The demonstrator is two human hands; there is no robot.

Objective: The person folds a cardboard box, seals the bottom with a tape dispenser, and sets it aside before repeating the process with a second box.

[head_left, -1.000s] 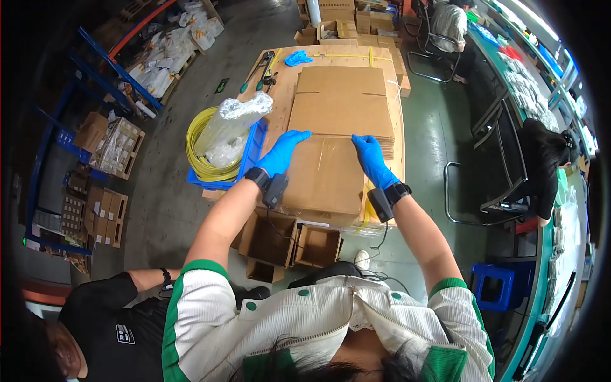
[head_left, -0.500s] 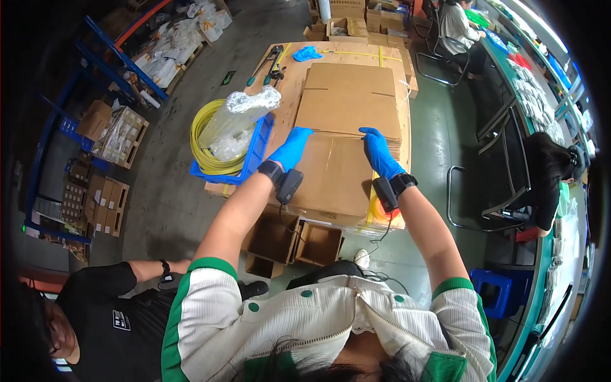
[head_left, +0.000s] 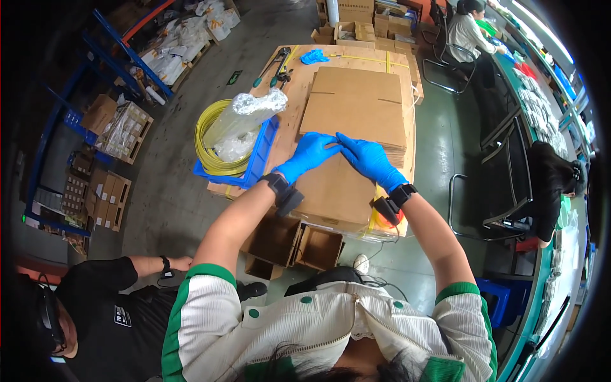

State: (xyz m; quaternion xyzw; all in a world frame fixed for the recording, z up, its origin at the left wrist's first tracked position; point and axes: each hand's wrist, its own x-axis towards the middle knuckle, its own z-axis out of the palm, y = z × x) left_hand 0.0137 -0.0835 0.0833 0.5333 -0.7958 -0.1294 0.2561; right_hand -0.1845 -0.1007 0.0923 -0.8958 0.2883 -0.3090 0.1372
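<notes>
My left hand (head_left: 310,154) and my right hand (head_left: 369,159) wear blue gloves and meet fingertip to fingertip over the middle of the cardboard. Their fingers are drawn together; whatever lies between them is too small or hidden to make out. Just beyond them lies a stack of flat slotted cardboard sheets (head_left: 353,105), its layered edges showing at the right. Under my wrists and forearms a nearer brown cardboard surface (head_left: 334,191) reaches to the table's front edge. Both wrists carry dark straps with small black boxes.
Left on the wooden table (head_left: 289,118), a blue crate (head_left: 259,156) holds a yellow coil (head_left: 202,137) and clear plastic wrap. Long-handled cutters (head_left: 278,67) and a crumpled blue glove (head_left: 314,57) lie behind. Open cartons (head_left: 318,245) stand below; a person (head_left: 95,299) is at lower left.
My hands have come inward from the two sides of the cardboard, and their fingertips now meet in the middle. The view has shifted slightly.
</notes>
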